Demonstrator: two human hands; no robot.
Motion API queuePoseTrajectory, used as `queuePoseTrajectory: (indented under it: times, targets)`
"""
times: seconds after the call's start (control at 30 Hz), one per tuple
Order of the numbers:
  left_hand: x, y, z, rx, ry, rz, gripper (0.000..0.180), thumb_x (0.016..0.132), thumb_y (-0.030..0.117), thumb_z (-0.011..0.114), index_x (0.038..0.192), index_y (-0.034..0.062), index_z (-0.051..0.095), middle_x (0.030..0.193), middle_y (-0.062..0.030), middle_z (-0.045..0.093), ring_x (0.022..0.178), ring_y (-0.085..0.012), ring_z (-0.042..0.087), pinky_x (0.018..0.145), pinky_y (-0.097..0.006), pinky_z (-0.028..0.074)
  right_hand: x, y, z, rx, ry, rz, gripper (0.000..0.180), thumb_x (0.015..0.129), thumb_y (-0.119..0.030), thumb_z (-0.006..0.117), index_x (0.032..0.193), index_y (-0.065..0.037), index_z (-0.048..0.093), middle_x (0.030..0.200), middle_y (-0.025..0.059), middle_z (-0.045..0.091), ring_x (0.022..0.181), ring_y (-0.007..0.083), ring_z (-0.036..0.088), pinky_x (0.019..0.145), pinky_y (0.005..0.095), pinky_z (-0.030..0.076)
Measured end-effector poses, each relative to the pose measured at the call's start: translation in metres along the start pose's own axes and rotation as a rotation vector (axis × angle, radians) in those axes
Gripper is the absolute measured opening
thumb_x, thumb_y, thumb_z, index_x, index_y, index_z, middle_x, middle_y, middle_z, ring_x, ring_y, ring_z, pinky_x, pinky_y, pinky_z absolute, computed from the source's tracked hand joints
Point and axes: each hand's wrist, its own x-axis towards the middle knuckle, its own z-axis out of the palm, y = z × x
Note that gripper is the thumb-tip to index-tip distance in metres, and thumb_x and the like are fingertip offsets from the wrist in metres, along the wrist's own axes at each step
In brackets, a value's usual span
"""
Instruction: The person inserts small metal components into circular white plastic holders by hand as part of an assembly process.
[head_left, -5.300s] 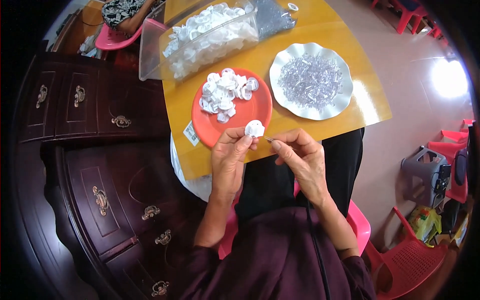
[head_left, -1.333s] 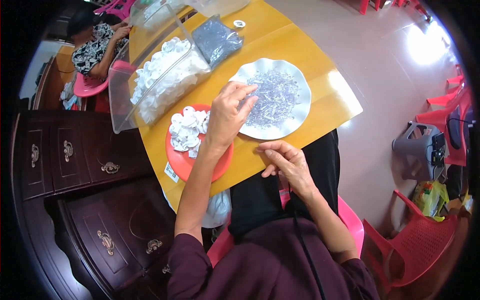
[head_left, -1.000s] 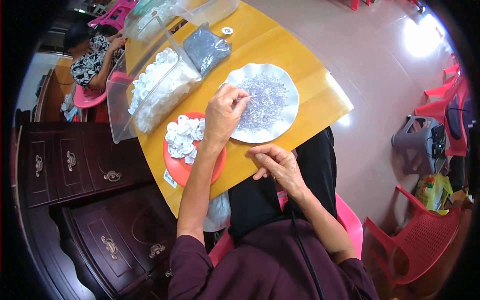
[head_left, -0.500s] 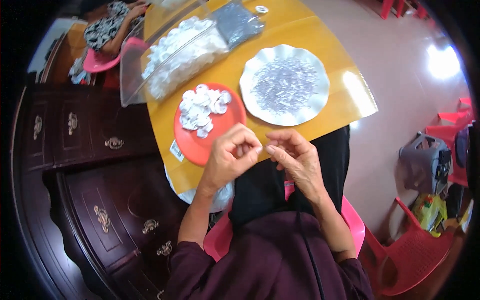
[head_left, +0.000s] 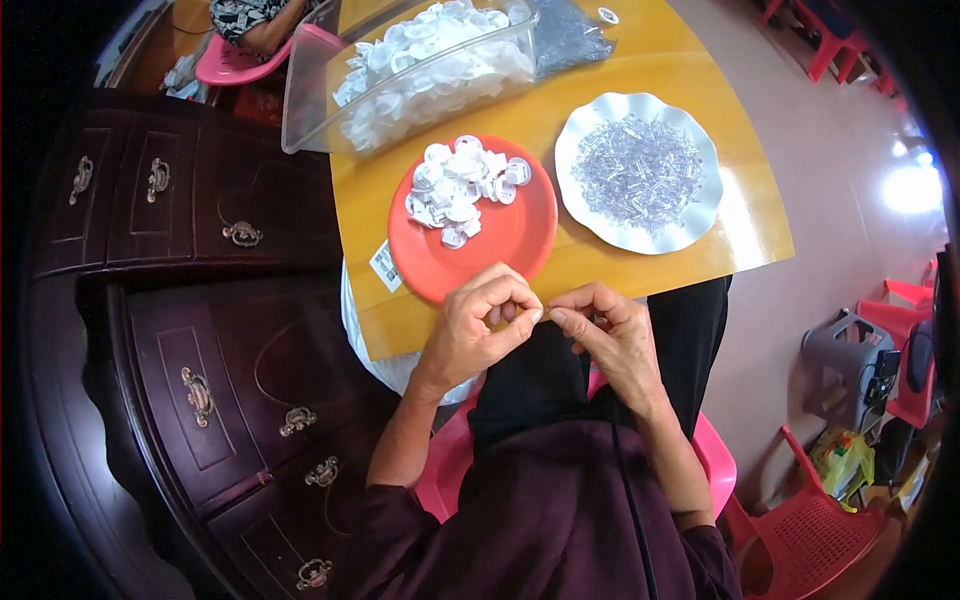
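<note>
My left hand [head_left: 484, 322] and my right hand [head_left: 612, 338] meet over my lap at the table's near edge, thumbs and forefingers pinched. Their fingertips almost touch, and whatever lies between them is too small to make out. Just beyond my left hand is a red-orange plate [head_left: 510, 240] bearing a heap of small white round pieces [head_left: 460, 190]. To the right stands a white plate with a scalloped rim [head_left: 708, 212], holding many tiny clear slivers [head_left: 640, 170]. Behind the red-orange plate, a clear plastic bin [head_left: 310, 110] is filled with more white round pieces [head_left: 430, 50].
The yellow table [head_left: 735, 110] has a dark grey plastic bag [head_left: 570, 40] and a single white disc [head_left: 607, 16] at its far side. Dark wooden drawers [head_left: 180, 350] stand to my left. A person's arm [head_left: 270, 32] shows at far left. A grey stool [head_left: 848, 365] and red chair [head_left: 815, 530] are at right.
My hands have come closer together, the gap between their fingertips narrowing. The view has shifted, so the plates and bin sit further right in the picture.
</note>
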Motion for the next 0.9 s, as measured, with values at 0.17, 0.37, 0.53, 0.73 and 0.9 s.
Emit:
queuePoseTrajectory:
  times: [0.17, 0.37, 0.53, 0.73, 0.9]
  targets:
    - [0.017, -0.009, -0.024, 0.199, 0.207, 0.106, 0.007, 0.086, 0.006, 0.07, 0.09, 0.0028, 0.066, 0.093, -0.0058, 0.062, 0.08, -0.0156, 0.059, 0.065, -0.028, 0.048, 0.007, 0.012, -0.003, 0.132, 0.109, 0.078, 0.013, 0.092, -0.013, 0.069, 0.095, -0.001, 0.068, 0.076, -0.0003, 0.064, 0.066, 0.0046, 0.057, 0.057, 0.0212, 0.05]
    - [0.073, -0.047, -0.084, 0.466, 0.5, 0.225, 0.032, 0.091, 0.021, 0.067, 0.118, 0.0041, 0.064, 0.117, -0.0159, 0.063, 0.112, -0.0298, 0.059, 0.097, -0.037, 0.045, 0.014, 0.012, 0.009, 0.125, 0.002, -0.063, 0.01, 0.092, -0.01, 0.068, 0.098, -0.002, 0.067, 0.085, 0.0006, 0.065, 0.071, 0.005, 0.057, 0.06, 0.0217, 0.049]
    - [0.09, -0.068, -0.082, 0.302, 0.383, 0.045, 0.044, 0.093, 0.029, 0.064, 0.128, 0.0023, 0.059, 0.128, -0.0215, 0.059, 0.124, -0.0339, 0.054, 0.104, -0.038, 0.04, 0.027, 0.017, 0.032, -0.046, -0.135, -0.337, 0.01, 0.092, -0.005, 0.065, 0.1, 0.0, 0.062, 0.106, 0.0078, 0.064, 0.073, 0.0092, 0.061, 0.061, 0.0221, 0.051]
    - [0.074, -0.058, -0.062, 0.343, 0.339, 0.143, 0.043, 0.091, 0.024, 0.067, 0.129, 0.0042, 0.058, 0.128, -0.023, 0.059, 0.124, -0.034, 0.055, 0.103, -0.039, 0.042, 0.035, 0.03, 0.04, 0.003, -0.103, -0.294, 0.011, 0.092, -0.005, 0.064, 0.098, 0.0, 0.058, 0.097, 0.008, 0.063, 0.076, 0.0147, 0.062, 0.066, 0.0276, 0.051]
    - [0.049, -0.048, -0.051, 0.161, 0.291, 0.004, 0.042, 0.089, 0.009, 0.066, 0.13, 0.0032, 0.058, 0.124, -0.0171, 0.064, 0.114, -0.0233, 0.061, 0.098, -0.033, 0.045, 0.036, 0.032, 0.04, 0.076, -0.101, -0.273, 0.009, 0.093, -0.005, 0.063, 0.099, 0.0, 0.058, 0.094, 0.0077, 0.063, 0.076, 0.0142, 0.063, 0.066, 0.0271, 0.052]
